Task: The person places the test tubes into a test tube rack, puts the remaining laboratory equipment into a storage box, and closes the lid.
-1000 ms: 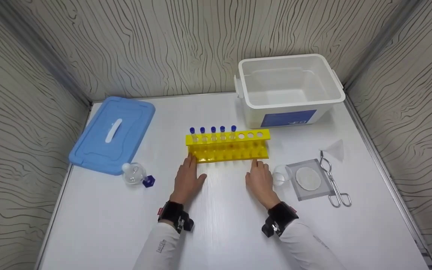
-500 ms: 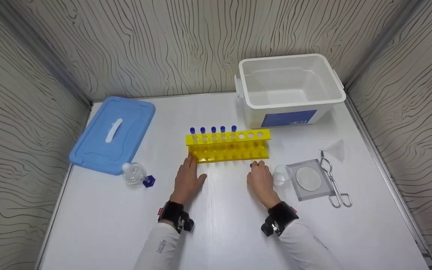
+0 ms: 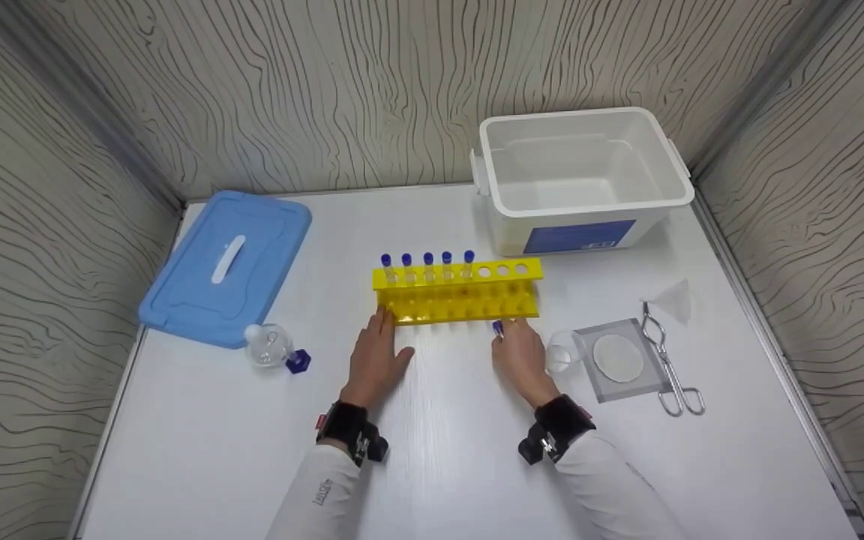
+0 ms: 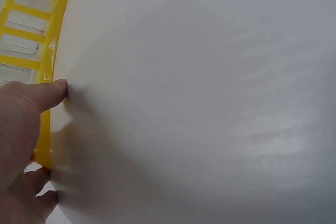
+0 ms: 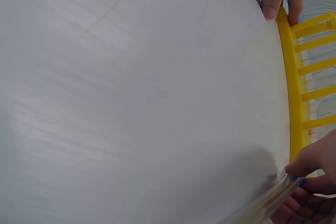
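Blue-capped clear tube (image 3: 498,328) is newly emerging just right of frame center, right hand (image 3: 520,356) pinching it; left hand (image 3: 376,364), thumb spread, is touching yellow rack (image 3: 456,303).

Yellow rack (image 5: 295,87), right grip (image 5: 317,162) pinching tube (image 5: 264,203)

Between the left hand (image 3: 376,364) and the right hand (image 3: 520,356), the tabletop (image 3: 447,405) lies open, though the held tube (image 3: 498,328) pokes in from the right. Ahead, the rack (image 3: 458,302) bars the way, its upright tubes (image 3: 428,259) making it taller on the left hand's side. The beaker (image 3: 564,351) crowds the right hand's outer side, gauze (image 3: 618,358) and tongs (image 3: 667,365) beyond. Outside the left hand comes a gap, then the flask (image 3: 268,347).
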`<state>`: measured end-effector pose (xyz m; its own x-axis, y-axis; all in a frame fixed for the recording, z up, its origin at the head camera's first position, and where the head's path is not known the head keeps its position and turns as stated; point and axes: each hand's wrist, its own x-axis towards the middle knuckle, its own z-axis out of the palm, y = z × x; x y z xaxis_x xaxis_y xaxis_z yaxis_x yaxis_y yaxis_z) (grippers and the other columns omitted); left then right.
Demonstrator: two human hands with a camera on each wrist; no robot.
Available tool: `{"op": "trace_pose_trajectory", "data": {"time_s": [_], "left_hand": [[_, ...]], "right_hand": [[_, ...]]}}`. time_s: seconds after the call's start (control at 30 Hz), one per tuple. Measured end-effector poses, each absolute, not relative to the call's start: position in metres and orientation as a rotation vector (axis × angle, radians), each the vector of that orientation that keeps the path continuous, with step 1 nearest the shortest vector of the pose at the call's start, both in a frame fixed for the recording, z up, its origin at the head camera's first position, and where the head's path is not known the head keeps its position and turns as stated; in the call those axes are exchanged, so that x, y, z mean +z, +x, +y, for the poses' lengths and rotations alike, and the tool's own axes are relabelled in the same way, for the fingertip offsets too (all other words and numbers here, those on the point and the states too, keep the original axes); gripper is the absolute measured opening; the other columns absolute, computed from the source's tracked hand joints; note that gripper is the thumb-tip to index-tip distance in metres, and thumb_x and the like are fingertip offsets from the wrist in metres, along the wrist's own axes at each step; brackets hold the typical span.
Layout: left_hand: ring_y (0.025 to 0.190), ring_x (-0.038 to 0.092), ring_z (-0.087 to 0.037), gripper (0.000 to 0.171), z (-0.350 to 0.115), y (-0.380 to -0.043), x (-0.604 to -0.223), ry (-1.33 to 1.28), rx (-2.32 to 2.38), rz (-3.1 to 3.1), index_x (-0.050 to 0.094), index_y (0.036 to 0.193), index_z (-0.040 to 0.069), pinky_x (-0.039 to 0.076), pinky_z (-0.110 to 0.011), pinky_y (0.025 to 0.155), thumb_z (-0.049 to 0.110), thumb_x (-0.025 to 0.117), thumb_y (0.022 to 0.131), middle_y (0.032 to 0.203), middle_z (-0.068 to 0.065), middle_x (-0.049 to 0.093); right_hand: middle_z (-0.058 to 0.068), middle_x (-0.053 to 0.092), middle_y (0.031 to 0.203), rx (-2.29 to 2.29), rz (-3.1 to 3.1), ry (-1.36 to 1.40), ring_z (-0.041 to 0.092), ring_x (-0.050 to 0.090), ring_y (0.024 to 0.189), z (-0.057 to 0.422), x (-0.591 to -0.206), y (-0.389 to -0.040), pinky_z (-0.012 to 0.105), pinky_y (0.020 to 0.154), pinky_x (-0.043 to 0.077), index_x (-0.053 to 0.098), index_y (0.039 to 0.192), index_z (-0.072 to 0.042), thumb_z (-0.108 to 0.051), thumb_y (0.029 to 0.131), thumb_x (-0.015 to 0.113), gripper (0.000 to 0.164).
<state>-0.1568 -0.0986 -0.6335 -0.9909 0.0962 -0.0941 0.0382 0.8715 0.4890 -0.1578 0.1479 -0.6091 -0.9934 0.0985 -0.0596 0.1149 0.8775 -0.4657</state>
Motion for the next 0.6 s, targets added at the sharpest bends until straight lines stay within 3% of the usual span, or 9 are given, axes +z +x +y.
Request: {"op": "trace_pose_trajectory", "data": {"time_s": [0.2,0.43,0.6], "left_hand": [[0.142,0.041,-0.036,0.083,-0.099,-0.158,-0.635,0.112,0.738,2.943,0.027,0.156,0.004,0.038,-0.048,0.116,0.037,0.068,0.092,0.163,-0.016,0.027],[0.144,0.039,-0.035,0.085,-0.099,-0.159,-0.635,0.089,0.738,2.919,0.023,0.158,0.005,0.036,-0.048,0.118,0.038,0.067,0.093,0.164,-0.014,0.024],[0.144,0.04,-0.034,0.085,-0.098,-0.159,-0.635,0.086,0.729,2.918,0.024,0.157,0.005,0.037,-0.047,0.118,0.037,0.068,0.092,0.164,-0.014,0.025]], "right_hand": [[0.011,0.066,0.082,-0.838,2.993,0.19,0.025,0.06,0.07,0.147,-0.6,-0.16,0.039,0.061,0.048,0.069,0.092,-0.004,-0.008,0.087,0.063,0.008],[0.011,0.073,0.096,-0.916,2.946,0.205,0.026,0.068,0.085,0.141,-0.579,-0.162,0.041,0.075,0.056,0.071,0.117,-0.002,-0.014,0.089,0.064,0.031],[0.011,0.073,0.098,-0.986,2.972,0.195,0.025,0.068,0.083,0.138,-0.564,-0.162,0.039,0.075,0.057,0.07,0.119,-0.002,-0.013,0.089,0.065,0.033]]}}
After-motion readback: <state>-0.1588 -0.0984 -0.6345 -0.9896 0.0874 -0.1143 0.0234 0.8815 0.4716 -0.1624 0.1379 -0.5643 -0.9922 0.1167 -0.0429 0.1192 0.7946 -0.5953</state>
